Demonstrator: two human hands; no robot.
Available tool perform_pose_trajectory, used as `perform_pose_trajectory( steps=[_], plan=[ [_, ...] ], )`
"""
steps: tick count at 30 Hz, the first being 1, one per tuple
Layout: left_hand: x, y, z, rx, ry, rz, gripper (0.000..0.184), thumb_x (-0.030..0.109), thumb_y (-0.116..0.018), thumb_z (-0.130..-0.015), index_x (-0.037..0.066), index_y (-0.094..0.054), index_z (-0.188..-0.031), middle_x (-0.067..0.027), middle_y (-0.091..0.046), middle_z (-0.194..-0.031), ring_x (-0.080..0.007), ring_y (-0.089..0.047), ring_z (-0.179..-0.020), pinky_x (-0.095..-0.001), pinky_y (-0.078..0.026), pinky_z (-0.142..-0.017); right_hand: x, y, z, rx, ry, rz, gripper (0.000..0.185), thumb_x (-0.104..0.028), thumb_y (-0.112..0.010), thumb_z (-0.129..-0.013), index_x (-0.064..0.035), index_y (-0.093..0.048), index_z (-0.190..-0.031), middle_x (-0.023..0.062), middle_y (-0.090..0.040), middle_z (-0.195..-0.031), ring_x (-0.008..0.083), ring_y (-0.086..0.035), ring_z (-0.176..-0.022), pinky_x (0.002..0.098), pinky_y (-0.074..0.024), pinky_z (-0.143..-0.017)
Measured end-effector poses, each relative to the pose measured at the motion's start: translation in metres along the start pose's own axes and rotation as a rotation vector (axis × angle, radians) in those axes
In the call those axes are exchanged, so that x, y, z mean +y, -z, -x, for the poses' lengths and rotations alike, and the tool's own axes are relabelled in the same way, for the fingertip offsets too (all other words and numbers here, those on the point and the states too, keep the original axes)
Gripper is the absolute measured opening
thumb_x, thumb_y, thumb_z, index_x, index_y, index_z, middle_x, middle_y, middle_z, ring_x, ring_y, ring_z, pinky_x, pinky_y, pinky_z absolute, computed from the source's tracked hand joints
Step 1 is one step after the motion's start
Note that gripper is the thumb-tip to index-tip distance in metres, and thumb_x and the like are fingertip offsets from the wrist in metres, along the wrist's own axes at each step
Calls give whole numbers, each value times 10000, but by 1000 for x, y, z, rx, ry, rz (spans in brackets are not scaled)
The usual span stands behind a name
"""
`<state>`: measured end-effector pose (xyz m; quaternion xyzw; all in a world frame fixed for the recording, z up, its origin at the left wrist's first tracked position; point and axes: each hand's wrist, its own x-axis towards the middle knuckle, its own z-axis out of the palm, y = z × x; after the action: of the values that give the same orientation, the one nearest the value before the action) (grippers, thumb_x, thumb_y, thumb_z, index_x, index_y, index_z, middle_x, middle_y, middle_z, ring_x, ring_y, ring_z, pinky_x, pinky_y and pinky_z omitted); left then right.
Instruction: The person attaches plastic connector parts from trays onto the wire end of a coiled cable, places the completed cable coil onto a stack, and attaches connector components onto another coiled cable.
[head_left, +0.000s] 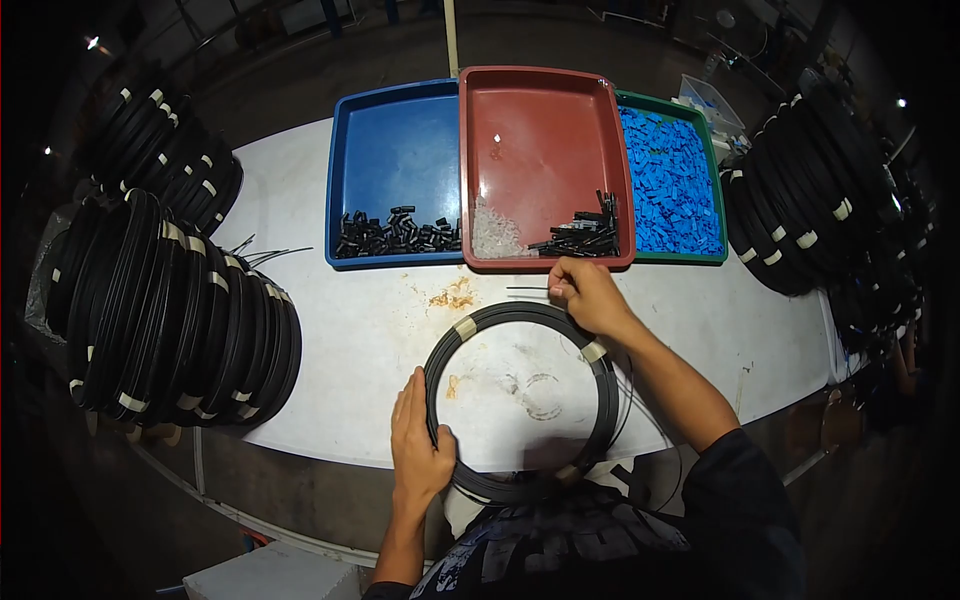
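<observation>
A coil of black cable (607, 400), bound with pale tape, lies at the table's front edge, its near side overhanging toward my body. My left hand (422, 445) holds the coil's left side, fingers straight along the outside and thumb over it. Beyond the coil's upper right, my right hand (590, 295) pinches a thin black cable end (527, 289), which sticks out leftward from the fingertips. A loose strand (630, 385) hangs outside the coil on the right. The inside of the right hand's grip is hidden.
A blue tray (395, 150) holds short black pieces; a red tray (545, 130) holds clear and black pieces. Many blue pieces fill a green tray (722, 225). Stacked black coils (190, 320) stand left, and more coils (810, 190) stand right. The white table (720, 350) has stains.
</observation>
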<state>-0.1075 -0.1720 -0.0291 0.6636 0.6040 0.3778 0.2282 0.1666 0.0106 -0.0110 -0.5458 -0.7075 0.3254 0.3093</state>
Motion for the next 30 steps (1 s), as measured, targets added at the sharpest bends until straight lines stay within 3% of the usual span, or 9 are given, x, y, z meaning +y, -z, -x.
perform_pose_trajectory(
  steps=[1, 2, 5, 9, 11, 16, 23, 27, 30],
  plan=[
    [3, -4, 3, 15, 4, 7, 800, 36, -555, -753, -101, -356, -1515, -338, -459, -1481, -493, -444, -1365, -513, -297, -1200, -4, 7, -1, -29, 20, 140, 28, 38, -621, -914, 10, -624, -907, 139, -704, -806, 229, -683, -719, 362, -514, -683],
    [8, -7, 6, 6, 17, -29, 813, 50, -580, -764, -110, -331, -1522, -353, -440, -1486, -499, -427, -1375, -514, -301, -1191, -11, 15, -2, -12, 35, 239, 96, 55, -633, -831, 2, -657, -907, 179, -688, -771, 349, -692, -763, 429, -515, -702],
    [20, -17, 14, 16, 50, -36, 836, 65, -607, -775, -111, -303, -1533, -360, -412, -1503, -499, -414, -1383, -504, -304, -1183, -12, 23, 1, 152, 126, 354, 181, 100, -628, -788, 19, -662, -945, 225, -703, -903, 351, -703, -840, 420, -513, -729],
    [25, -21, 20, 9, 48, -28, 864, 79, -626, -770, -112, -283, -1540, -355, -388, -1524, -501, -405, -1389, -502, -306, -1178, -14, 18, 23, 181, 62, 387, 216, 116, -609, -759, 31, -667, -949, 204, -699, -871, 346, -682, -811, 406, -512, -733],
    [18, -16, 17, -3, 54, -6, 868, 80, -621, -750, -113, -302, -1533, -347, -414, -1513, -497, -422, -1380, -497, -317, -1176, -9, 12, 26, 201, 90, 367, 148, 99, -612, -820, 39, -656, -949, 170, -702, -835, 286, -686, -759, 358, -516, -711],
    [5, -4, -3, -87, -25, 50, 857, 68, -605, -706, -102, -365, -1510, -333, -462, -1489, -478, -480, -1354, -469, -372, -1158, 11, -3, 19, 153, 53, -91, 43, -5, -610, -966, 20, -644, -971, 55, -696, -799, 98, -637, -724, 264, -500, -680],
    [-5, 7, -20, -163, -91, 42, 833, 58, -600, -691, -91, -412, -1489, -320, -524, -1439, -461, -524, -1318, -459, -393, -1139, 9, -21, 13, 118, -56, -332, 93, -71, -660, -943, 15, -672, -911, 41, -658, -696, 83, -575, -646, 269, -457, -603],
    [7, -5, -17, -65, -141, -85, 813, 77, -614, -702, -123, -423, -1466, -328, -533, -1421, -452, -541, -1299, -478, -398, -1122, -3, -15, 13, 68, 122, -118, 97, -82, -678, -928, 7, -681, -892, 89, -678, -722, 125, -587, -628, 284, -460, -598],
    [18, -20, -10, -28, -141, -98, 772, 179, -682, -786, -128, -437, -1451, -331, -533, -1417, -438, -540, -1309, -482, -399, -1113, 3, -6, 5, 3, 173, -117, 99, -87, -700, -911, 6, -681, -884, 108, -681, -735, 153, -594, -622, 303, -455, -592]
  ],
)
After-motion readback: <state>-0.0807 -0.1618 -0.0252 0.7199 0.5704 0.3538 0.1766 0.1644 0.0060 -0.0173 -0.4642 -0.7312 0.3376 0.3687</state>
